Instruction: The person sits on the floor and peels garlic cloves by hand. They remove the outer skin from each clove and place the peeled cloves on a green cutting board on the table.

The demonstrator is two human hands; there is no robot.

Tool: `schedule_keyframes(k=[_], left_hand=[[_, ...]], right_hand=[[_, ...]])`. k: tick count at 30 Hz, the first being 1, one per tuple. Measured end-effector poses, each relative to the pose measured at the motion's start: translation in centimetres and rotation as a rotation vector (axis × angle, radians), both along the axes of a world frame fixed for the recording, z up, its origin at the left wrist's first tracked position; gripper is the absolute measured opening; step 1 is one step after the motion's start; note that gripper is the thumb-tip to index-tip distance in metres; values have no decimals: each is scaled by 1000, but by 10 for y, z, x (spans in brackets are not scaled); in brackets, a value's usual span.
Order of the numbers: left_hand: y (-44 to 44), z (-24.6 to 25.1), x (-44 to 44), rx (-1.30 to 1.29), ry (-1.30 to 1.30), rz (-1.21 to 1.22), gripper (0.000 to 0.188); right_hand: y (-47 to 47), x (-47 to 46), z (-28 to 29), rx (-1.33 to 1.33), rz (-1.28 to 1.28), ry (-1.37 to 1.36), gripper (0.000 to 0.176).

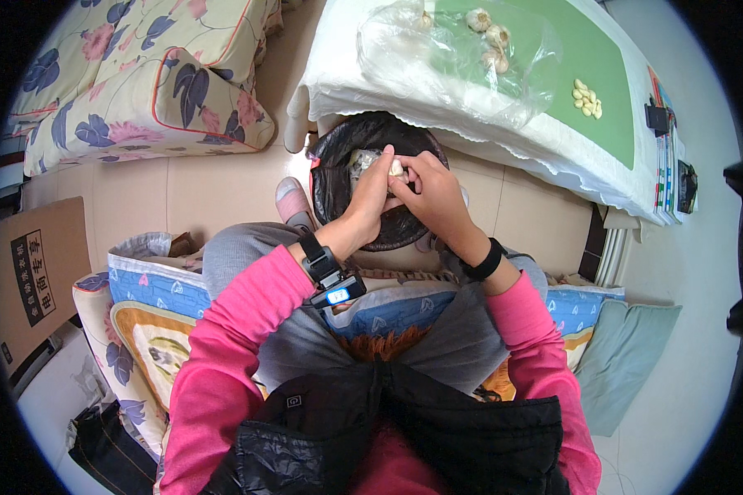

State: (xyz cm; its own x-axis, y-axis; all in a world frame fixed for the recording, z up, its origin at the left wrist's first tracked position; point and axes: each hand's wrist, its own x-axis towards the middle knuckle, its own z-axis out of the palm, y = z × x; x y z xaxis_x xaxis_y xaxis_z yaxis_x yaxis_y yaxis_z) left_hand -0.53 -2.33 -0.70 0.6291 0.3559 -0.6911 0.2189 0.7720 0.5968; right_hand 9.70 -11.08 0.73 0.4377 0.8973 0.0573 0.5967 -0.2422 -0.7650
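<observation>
Both hands are together above a bin lined with a black plastic bag (334, 179) on the floor between my feet. A pale piece of garlic (397, 167) sits between my fingers. My left hand (371, 192) holds it from the left, and the fingers of my right hand (430, 185) pinch it from the right. Below the hands, some light-coloured waste (360, 162) shows inside the bin. On the table's green mat (600, 68) lies a small pile of peeled garlic cloves (587, 99). Several whole garlic bulbs (496, 37) lie farther back, in or under a clear plastic bag (396, 43).
The table with a white cloth (334, 80) reaches close over the bin's far rim. A flowered sofa (210, 117) stands at the left, with a cardboard box (43, 272) nearer. Books (667, 173) and a black object (657, 119) sit at the table's right edge.
</observation>
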Motion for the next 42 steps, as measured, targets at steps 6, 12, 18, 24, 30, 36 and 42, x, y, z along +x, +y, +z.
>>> schedule_keyframes(k=[6,12,18,24,30,36,42], left_hand=[[-12,-1,1,35,-53,22,37],[-16,-6,-2,261,-14,17,32],[-11,-11,-1,-14,-102,2,32],[-16,-15,-9,-274,-52,59,29],[-24,-12,-8,-74,-68,149,26],[-30,-22,-3,-90,-142,221,28],[-42,-38,13,268,-176,386,32]], right_hand=[[0,2,-4,-26,-24,147,22],[-1,4,-14,-104,-76,239,24],[-1,4,-13,-178,-105,347,22],[-5,-4,-18,-155,20,-33,20],[-9,-6,-26,-129,23,159,25],[-10,-16,-24,-247,-80,306,33],[-3,-30,-25,-68,-157,287,31]])
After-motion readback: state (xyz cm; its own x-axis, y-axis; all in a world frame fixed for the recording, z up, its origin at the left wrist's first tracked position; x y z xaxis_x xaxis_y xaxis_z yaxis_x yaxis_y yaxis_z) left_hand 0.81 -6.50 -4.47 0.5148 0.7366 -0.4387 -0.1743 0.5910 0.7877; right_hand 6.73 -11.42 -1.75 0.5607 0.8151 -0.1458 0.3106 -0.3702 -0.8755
